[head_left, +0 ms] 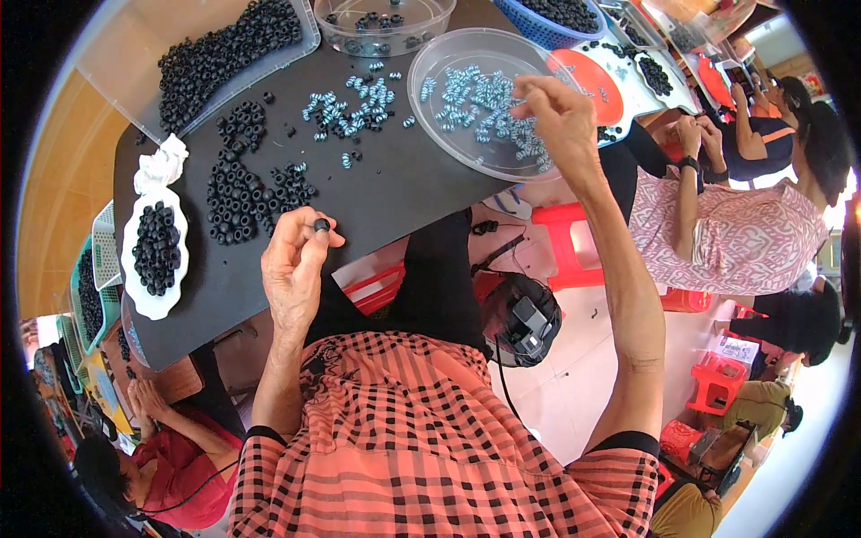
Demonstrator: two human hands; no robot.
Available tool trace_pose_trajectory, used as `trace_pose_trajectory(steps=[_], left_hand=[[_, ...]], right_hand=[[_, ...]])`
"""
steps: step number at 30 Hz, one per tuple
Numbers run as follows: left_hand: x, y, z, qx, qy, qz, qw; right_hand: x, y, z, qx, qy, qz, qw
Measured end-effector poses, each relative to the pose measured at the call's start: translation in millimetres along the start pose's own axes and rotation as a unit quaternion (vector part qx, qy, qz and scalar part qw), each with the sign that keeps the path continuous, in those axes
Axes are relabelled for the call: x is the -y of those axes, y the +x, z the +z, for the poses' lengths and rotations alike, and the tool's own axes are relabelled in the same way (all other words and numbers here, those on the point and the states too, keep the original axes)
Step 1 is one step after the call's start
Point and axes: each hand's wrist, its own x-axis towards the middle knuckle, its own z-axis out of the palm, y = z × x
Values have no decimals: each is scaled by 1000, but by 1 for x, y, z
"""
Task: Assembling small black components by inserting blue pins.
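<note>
My left hand (pixel 294 269) is closed over the near edge of the dark table, pinching a small black ring-shaped piece (pixel 321 225) between thumb and finger. Over a round clear plastic tray (pixel 429 117) at the right, my right hand (pixel 560 121) has its fingers curled together; whatever they may hold is too small to tell. Small blue-and-white striped coil-like pieces (pixel 480 94) lie in that tray. More of these striped pieces (pixel 359 108) are spread on the table, mixed with black bits. Loose black ring pieces (pixel 235 202) form a heap beyond my left hand.
A clear bin (pixel 126 94) of black pieces stands at the far left, with a white scalloped dish (pixel 154 300) and crumpled white tissue (pixel 161 166) nearer. A clear bowl (pixel 386 40) and blue basket (pixel 547 34) are at the back. Co-workers sit left and right; a red stool (pixel 567 251) stands right.
</note>
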Motion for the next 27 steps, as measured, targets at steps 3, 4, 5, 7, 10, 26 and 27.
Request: trace_pose_trajectory(steps=[3, 4, 5, 7, 10, 26, 27], left_hand=[[0, 0, 1, -3, -8, -3, 1000], [-1, 0, 1, -2, -11, -2, 1000], [-1, 0, 1, -3, -11, -2, 1000], [-1, 1, 1, -4, -1, 8, 1000], [0, 0, 0, -2, 1, 10, 1000], [-3, 2, 1, 5, 3, 11, 1000], [-2, 1, 1, 3, 1, 10, 1000]], right_hand=[[5, -2, -2, -13, 15, -9, 1000], [4, -3, 0, -13, 15, -9, 1000], [1, -3, 2, -6, 10, -11, 1000], [0, -5, 6, 2, 5, -14, 1000], [1, -6, 12, 26, -48, -65, 996], [-10, 6, 16, 27, -154, -191, 969], [-14, 7, 15, 49, -187, -245, 950]])
